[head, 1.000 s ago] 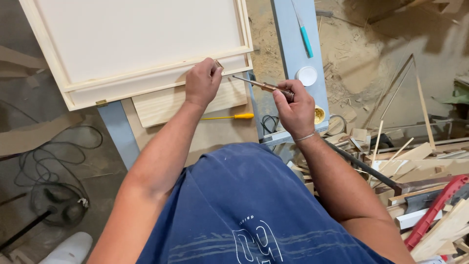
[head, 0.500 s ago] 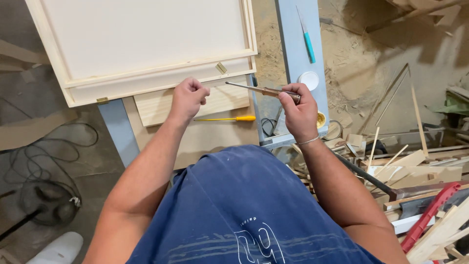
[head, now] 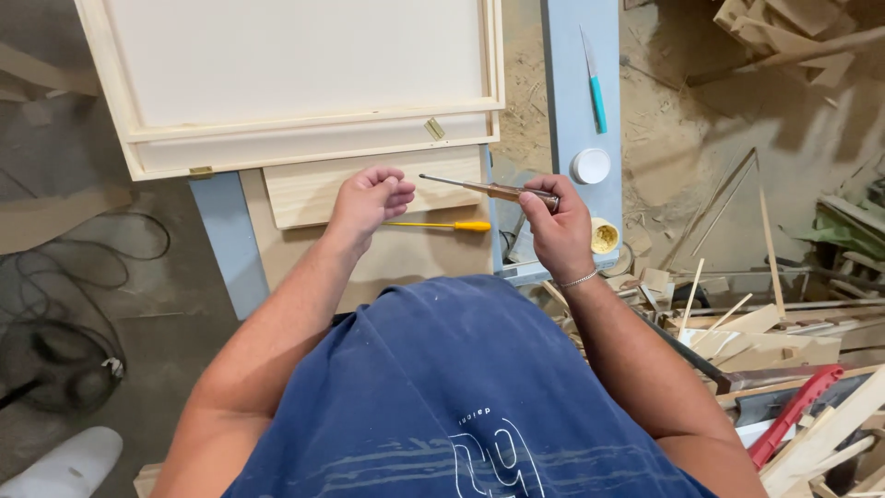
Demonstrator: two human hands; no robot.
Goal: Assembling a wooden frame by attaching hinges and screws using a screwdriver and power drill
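Pale wood makes up the framed panel (head: 295, 78) lying flat at twelve o'clock on the worktop (head: 572, 83), with a small brass hinge (head: 433, 128) on its near rail and another brass fitting (head: 200, 171) at the left corner. The right hand (head: 558, 226) is closed around the wooden handle of a screwdriver (head: 479, 188), whose metal shaft points toward nine o'clock, tip raised above a loose wooden board (head: 369, 189). The left hand (head: 369, 198) is half curled and loose, gripping nothing visible, hovering over that board just at seven o'clock of the tip. A yellow-handled screwdriver (head: 442, 225) lies on the worktop between the hands. At one o'clock lie a teal-handled knife (head: 595, 88), a white lid (head: 590, 166) and a small open jar (head: 604, 237). Wood offcuts (head: 765, 323) are piled at three o'clock.
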